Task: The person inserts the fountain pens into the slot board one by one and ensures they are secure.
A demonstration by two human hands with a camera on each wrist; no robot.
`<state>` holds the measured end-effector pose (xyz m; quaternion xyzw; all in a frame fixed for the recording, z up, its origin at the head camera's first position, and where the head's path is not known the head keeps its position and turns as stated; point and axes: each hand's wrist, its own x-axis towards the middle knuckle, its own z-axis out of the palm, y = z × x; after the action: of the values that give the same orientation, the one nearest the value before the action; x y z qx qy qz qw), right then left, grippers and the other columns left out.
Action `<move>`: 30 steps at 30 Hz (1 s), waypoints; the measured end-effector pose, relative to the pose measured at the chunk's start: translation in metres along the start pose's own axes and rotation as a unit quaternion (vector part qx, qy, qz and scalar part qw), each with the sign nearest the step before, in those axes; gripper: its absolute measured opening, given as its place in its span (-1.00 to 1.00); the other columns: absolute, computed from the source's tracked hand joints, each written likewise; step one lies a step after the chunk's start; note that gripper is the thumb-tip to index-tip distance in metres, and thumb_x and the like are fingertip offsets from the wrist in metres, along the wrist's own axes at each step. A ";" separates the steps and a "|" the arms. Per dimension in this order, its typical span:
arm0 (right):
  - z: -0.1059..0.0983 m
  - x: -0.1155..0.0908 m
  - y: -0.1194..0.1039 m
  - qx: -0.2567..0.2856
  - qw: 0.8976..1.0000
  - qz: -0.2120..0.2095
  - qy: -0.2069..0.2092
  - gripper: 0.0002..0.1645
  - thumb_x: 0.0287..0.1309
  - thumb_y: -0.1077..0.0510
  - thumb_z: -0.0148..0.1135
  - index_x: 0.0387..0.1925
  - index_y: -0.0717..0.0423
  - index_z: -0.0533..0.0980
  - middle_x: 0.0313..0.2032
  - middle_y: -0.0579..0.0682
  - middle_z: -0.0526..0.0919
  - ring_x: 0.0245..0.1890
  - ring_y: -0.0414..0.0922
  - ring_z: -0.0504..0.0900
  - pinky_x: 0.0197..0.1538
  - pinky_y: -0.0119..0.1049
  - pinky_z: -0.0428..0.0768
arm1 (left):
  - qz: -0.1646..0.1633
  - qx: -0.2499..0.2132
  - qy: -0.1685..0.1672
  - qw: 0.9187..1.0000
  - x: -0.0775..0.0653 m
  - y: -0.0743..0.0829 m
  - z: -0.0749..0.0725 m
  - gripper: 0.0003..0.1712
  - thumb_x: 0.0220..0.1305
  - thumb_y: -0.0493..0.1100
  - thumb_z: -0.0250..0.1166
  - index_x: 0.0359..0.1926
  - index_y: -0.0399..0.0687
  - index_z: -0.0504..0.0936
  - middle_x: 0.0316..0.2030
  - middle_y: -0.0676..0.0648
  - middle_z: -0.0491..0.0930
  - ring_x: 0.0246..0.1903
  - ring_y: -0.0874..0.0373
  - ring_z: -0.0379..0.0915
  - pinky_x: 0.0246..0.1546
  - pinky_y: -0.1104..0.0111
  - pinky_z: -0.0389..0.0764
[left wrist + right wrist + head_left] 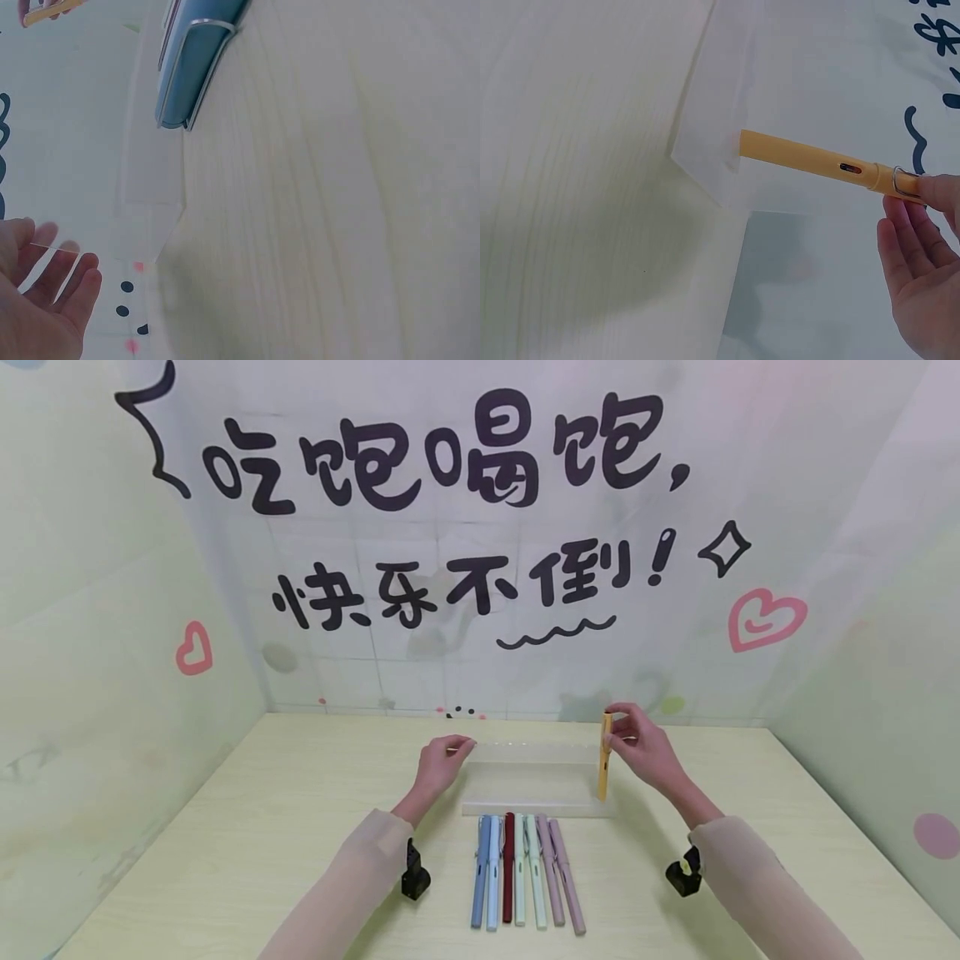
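Observation:
A clear pen stand [532, 783] with a notched top edge stands at the back of the table. My left hand [441, 762] pinches its upper left corner; in the left wrist view the fingers show through the clear panel. At the stand's right end, my right hand [641, 743] grips a yellow-orange fountain pen [802, 155] by its clip end. The pen is nearly upright, its lower end right at the stand's base. In front lie a blue pen [480, 872], a light blue pen [492, 872], a dark red pen [508, 868] and several mint and mauve ones.
The pale wooden table [300, 835] meets a printed backdrop [450, 677] close behind the stand, with side walls left and right. Black wrist mounts [415, 872] sit on both sleeves.

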<state>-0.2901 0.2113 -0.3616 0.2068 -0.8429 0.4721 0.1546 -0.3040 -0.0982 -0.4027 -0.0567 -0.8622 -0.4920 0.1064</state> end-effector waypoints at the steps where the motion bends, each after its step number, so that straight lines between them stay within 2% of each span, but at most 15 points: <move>1: 0.000 0.000 0.001 -0.001 1.000 0.000 -0.001 -0.61 0.13 0.41 0.13 0.02 0.30 0.33 -0.29 0.22 0.57 -0.26 0.07 0.57 -0.18 -0.31 0.56 | 0.001 0.001 0.000 1.000 0.000 0.000 0.000 -0.69 0.29 -0.13 0.14 -0.11 -0.28 0.61 -0.18 -0.20 0.61 -0.18 -0.04 0.53 -0.19 0.22 0.55; 8: 0.002 -0.002 0.006 -0.020 1.000 0.008 -0.018 -0.62 0.15 0.37 0.12 0.03 0.27 0.34 -0.28 0.19 0.58 -0.22 0.07 0.56 -0.11 -0.12 0.54 | -0.006 -0.001 0.000 1.000 0.001 -0.003 0.001 -0.69 0.29 -0.12 0.14 -0.10 -0.27 0.61 -0.18 -0.19 0.61 -0.19 -0.02 0.53 -0.20 0.22 0.55; 14: 0.003 -0.003 0.011 -0.045 0.999 -0.009 -0.018 -0.64 0.15 0.35 0.14 0.00 0.29 0.37 -0.30 0.18 0.61 -0.24 0.09 0.57 -0.10 0.00 0.51 | -0.006 0.000 0.001 1.000 0.000 -0.004 0.001 -0.69 0.29 -0.12 0.14 -0.10 -0.26 0.60 -0.19 -0.19 0.61 -0.19 -0.02 0.53 -0.20 0.22 0.55; 30: 0.007 0.006 0.017 -0.066 0.998 -0.007 -0.016 -0.63 0.15 0.34 0.15 0.02 0.31 0.40 -0.29 0.23 0.62 -0.23 0.12 0.58 -0.13 0.00 0.52 | 0.000 -0.007 0.001 1.000 0.001 -0.003 0.001 -0.69 0.28 -0.13 0.15 -0.12 -0.28 0.61 -0.19 -0.19 0.61 -0.20 -0.02 0.53 -0.22 0.23 0.56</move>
<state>-0.3044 0.2118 -0.3743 0.2097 -0.8731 0.4110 0.1577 -0.3057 -0.0989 -0.4052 -0.0573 -0.8587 -0.4979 0.1070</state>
